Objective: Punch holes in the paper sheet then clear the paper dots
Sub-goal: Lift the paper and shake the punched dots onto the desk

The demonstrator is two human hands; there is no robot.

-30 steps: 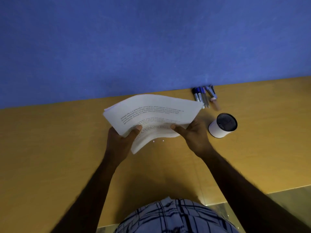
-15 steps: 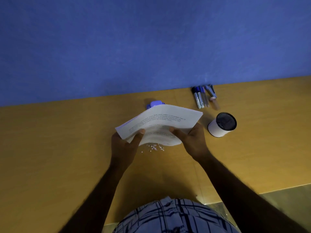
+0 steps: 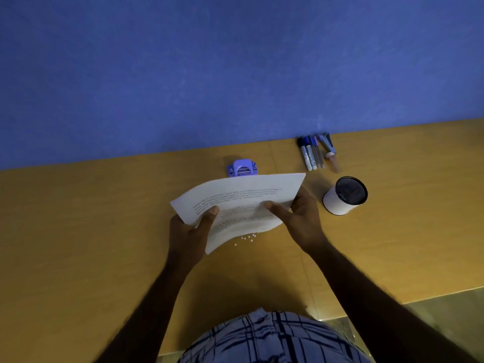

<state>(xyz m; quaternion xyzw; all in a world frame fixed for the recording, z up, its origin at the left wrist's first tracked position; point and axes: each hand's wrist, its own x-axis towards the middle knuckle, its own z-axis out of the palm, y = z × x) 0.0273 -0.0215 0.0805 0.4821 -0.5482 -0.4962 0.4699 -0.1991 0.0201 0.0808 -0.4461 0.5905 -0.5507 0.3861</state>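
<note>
White printed paper sheet [image 3: 243,203] bent double, held just above yellow-brown wooden desk [image 3: 104,231], mid-view. Left hand [image 3: 188,234] grips sheet's edge at 8 o'clock, thumb on top. Right hand [image 3: 301,224] grips edge at 3 o'clock, thumb on top. Small white paper dots [image 3: 246,238] scattered on desk at 6 o'clock of sheet. Purple plastic hole punch [image 3: 242,168] at 12 o'clock, partly hidden by sheet. White cylindrical pen holder [image 3: 343,196], dark inside, at 3 o'clock. Bundle of markers [image 3: 311,153] at 1 o'clock, against blue wall [image 3: 235,74].
</note>
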